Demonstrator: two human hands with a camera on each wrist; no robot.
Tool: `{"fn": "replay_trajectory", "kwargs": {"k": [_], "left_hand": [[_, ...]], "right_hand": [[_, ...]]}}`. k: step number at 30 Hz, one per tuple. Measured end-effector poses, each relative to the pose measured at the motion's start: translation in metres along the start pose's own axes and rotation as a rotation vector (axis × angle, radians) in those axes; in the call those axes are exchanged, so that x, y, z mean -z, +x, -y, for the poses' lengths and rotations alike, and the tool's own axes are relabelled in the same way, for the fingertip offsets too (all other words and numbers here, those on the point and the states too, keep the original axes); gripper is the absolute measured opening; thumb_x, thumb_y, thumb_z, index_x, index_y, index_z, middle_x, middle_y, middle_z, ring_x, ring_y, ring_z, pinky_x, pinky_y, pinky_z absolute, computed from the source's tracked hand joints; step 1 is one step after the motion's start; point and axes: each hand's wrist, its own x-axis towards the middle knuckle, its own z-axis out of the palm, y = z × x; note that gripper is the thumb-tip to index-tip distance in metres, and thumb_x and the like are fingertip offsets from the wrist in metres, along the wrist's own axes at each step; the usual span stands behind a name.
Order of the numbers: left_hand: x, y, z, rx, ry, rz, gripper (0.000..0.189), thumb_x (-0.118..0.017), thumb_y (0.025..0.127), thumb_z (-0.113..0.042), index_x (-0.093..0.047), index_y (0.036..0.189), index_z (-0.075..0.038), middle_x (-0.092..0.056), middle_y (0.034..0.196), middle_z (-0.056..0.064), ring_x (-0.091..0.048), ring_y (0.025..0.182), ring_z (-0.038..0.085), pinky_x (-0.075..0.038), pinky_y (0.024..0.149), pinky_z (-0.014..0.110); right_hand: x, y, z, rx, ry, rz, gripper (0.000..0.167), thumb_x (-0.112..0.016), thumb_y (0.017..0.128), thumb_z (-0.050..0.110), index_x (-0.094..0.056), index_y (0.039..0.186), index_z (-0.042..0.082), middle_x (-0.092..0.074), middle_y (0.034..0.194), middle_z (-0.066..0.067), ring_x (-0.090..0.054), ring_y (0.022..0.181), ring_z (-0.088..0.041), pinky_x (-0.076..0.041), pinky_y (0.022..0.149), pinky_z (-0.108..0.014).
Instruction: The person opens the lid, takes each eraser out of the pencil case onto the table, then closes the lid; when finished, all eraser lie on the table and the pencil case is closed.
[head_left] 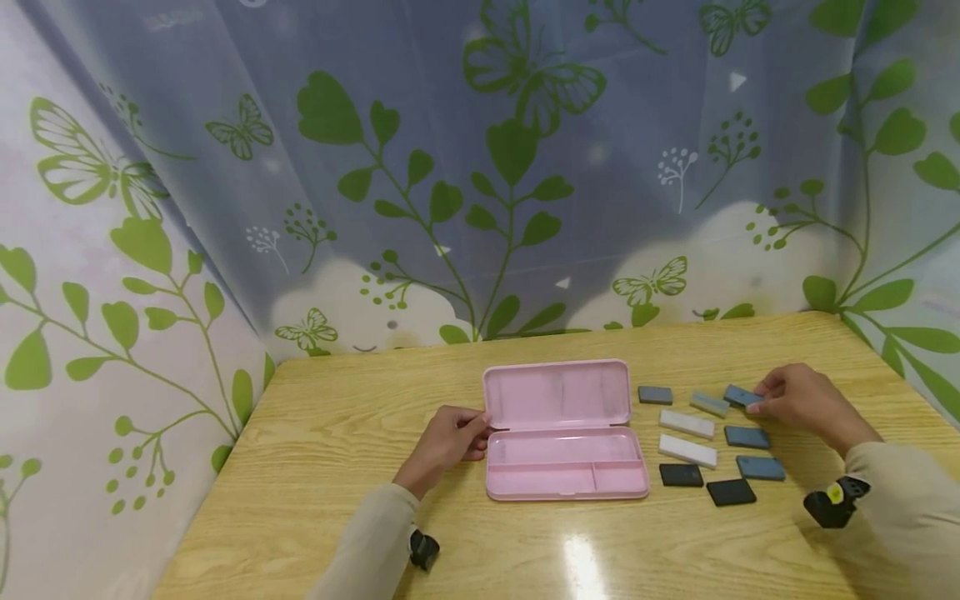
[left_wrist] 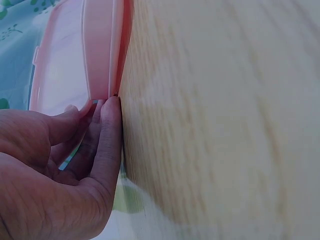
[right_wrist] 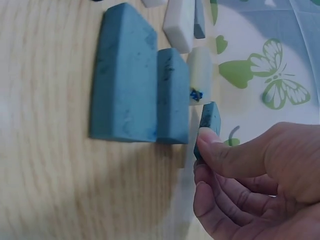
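A pink pencil case [head_left: 542, 490] lies open on the table, its lid [head_left: 557, 396] tipped back. My left hand [head_left: 450, 437] pinches its left side near the hinge, thumb at the lid's lower corner; the fingertips meet the case's end in the left wrist view. At the right, my right hand [head_left: 806, 404] grips a blue eraser [right_wrist: 211, 120] between thumb and fingers. Close by it are a greenish-grey eraser [head_left: 709, 404] and two more blue erasers, one nearer [head_left: 761, 467] and one farther [head_left: 747, 437]. The case's compartments hold nothing visible.
Between the case and my right hand lie two white erasers, one farther [head_left: 687, 423] and one nearer [head_left: 687, 451], a grey eraser [head_left: 656, 395], and two black erasers, left [head_left: 681, 475] and right [head_left: 731, 492]. A patterned curtain [head_left: 420, 250] stands behind the wooden table [head_left: 360, 392].
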Motion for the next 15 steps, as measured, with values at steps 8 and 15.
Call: {"fn": "replay_trajectory", "kwargs": {"k": [8,15], "left_hand": [[-0.0001,-0.0007,-0.0014,0.01,0.009,-0.003,0.028,-0.058,0.105,-0.019,-0.073,0.117,0.002,-0.07,0.089,0.009,-0.061,0.071,0.01,-0.061,0.067,0.028],[0.0002,-0.0005,-0.0002,-0.003,0.011,-0.001,0.028,-0.058,0.105,-0.018,-0.073,0.117,0.003,-0.071,0.089,0.009,-0.062,0.071,0.011,-0.061,0.067,0.028]], "right_hand": [[-0.0035,-0.0015,-0.0061,-0.03,0.013,-0.002,0.038,-0.08,0.087,0.02,-0.065,0.099,-0.013,-0.066,0.089,-0.02,-0.063,0.08,-0.033,-0.053,0.068,-0.048],[-0.0019,-0.0038,-0.0037,-0.049,0.001,-0.008,0.048,-0.084,0.084,0.029,-0.065,0.1,-0.012,-0.066,0.086,-0.018,-0.063,0.077,-0.031,-0.053,0.064,-0.045]]}}
